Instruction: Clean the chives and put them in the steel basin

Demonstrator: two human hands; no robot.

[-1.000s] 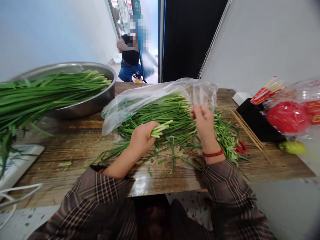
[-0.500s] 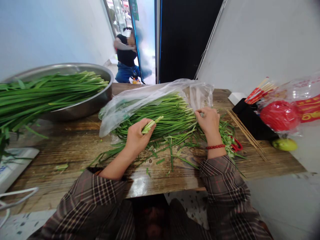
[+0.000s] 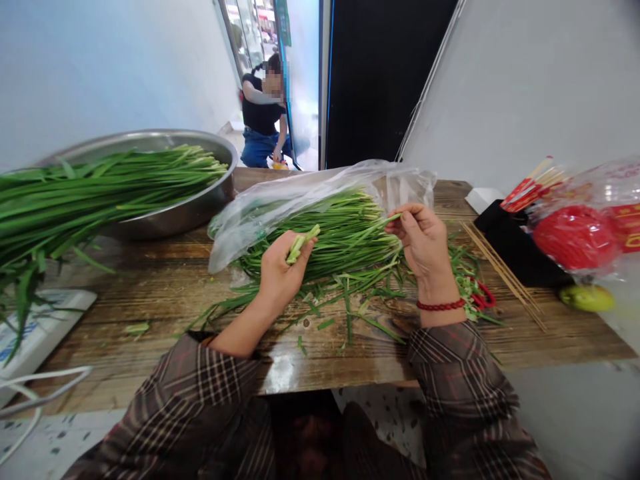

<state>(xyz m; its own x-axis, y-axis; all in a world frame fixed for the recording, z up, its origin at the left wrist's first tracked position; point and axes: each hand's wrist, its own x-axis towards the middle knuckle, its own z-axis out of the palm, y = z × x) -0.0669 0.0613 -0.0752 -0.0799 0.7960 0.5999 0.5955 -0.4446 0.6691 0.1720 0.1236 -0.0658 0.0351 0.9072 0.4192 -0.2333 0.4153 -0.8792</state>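
A large heap of garlic chives [image 3: 340,230] lies on the wooden table [image 3: 170,300], partly under a clear plastic bag [image 3: 260,200]. My left hand [image 3: 283,270] is closed around a few chive stalks [image 3: 303,244], their pale ends poking out past the thumb, just in front of the heap. At the heap's right end, my right hand [image 3: 423,240] pinches a thin green chive stalk [image 3: 393,219] between thumb and fingertips, raised over the pile. Loose leaves and trimmings [image 3: 350,307] are scattered between my hands and the table's front edge.
A steel basin [image 3: 200,210] heaped with chives stands at left, near a white scale or power strip [image 3: 55,320] with a cable. At right are wooden skewers [image 3: 505,277], a black box [image 3: 520,250], red packages [image 3: 575,233] and a yellow-green fruit [image 3: 586,298]. A person [image 3: 263,113] crouches by the doorway.
My right hand has lifted from the pile's right end and turned, now pinching a chive stalk. My left hand keeps its stalks. The whole view has shifted slightly.
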